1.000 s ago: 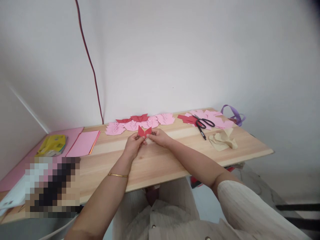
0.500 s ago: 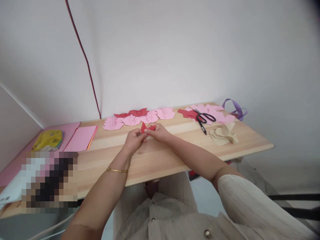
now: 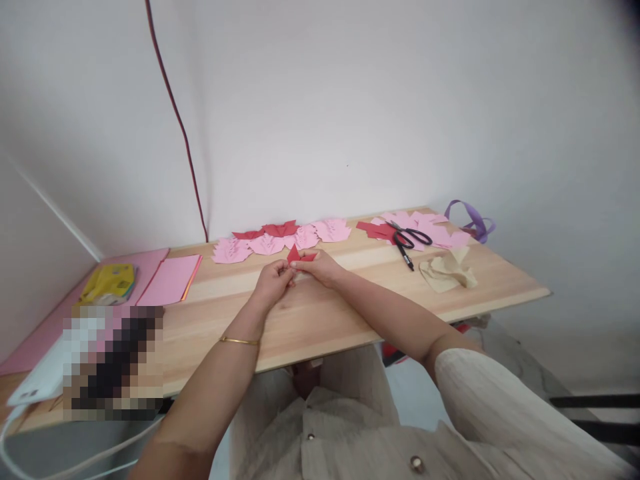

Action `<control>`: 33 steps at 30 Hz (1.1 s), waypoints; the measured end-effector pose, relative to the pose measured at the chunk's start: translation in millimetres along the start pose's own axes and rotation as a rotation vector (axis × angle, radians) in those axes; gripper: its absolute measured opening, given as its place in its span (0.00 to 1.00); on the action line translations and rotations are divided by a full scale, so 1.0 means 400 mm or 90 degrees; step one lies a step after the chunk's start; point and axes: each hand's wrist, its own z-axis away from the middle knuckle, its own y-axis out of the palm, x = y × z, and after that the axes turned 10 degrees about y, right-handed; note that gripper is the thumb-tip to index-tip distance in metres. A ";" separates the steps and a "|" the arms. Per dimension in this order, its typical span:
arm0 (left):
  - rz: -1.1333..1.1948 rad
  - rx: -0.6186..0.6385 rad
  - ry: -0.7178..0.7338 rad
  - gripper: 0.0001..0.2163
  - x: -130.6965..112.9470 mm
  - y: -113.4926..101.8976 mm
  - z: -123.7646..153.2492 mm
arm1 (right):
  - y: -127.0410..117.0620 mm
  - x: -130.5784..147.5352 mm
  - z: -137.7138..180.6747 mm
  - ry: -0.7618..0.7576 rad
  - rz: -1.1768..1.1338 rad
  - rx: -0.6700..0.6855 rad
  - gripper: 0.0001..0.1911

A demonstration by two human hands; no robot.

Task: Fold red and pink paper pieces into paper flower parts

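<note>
Over the middle of the wooden table (image 3: 215,333), both my hands pinch a small piece of folded red paper (image 3: 294,254). My left hand (image 3: 273,281) grips its left side, and my right hand (image 3: 323,267) holds the right side with the thumb on top. Two pointed flaps stick up between the fingers; the lower part is covered by them. Just beyond, along the wall, lie folded pink paper pieces (image 3: 233,251) in a row, with folded red pieces (image 3: 280,229) behind them.
To the right lie black-handled scissors (image 3: 413,235), a black pen (image 3: 406,257), red strips (image 3: 375,231), pink paper pieces (image 3: 445,233), crumpled beige paper (image 3: 447,270) and a purple ribbon (image 3: 473,217). Pink sheets (image 3: 170,280) and a yellow packet (image 3: 107,283) are at left. A white power strip (image 3: 40,377) sits near the front-left edge.
The view has shifted slightly, so things at left appear a little further right. Both hands keep hold of the red paper, whose flaps now stand slightly further apart.
</note>
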 end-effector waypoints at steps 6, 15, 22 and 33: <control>0.028 -0.045 0.031 0.12 0.008 0.002 -0.009 | -0.007 -0.010 -0.015 0.010 -0.076 -0.007 0.16; -0.121 -0.003 0.027 0.11 0.019 -0.014 -0.005 | -0.038 0.029 0.004 0.076 -0.024 0.099 0.21; -0.126 0.044 0.051 0.10 0.015 -0.016 -0.004 | -0.012 0.022 0.009 0.000 0.057 0.009 0.16; -0.023 -0.039 0.029 0.10 0.032 -0.019 -0.013 | -0.039 0.024 -0.007 0.039 0.050 0.006 0.24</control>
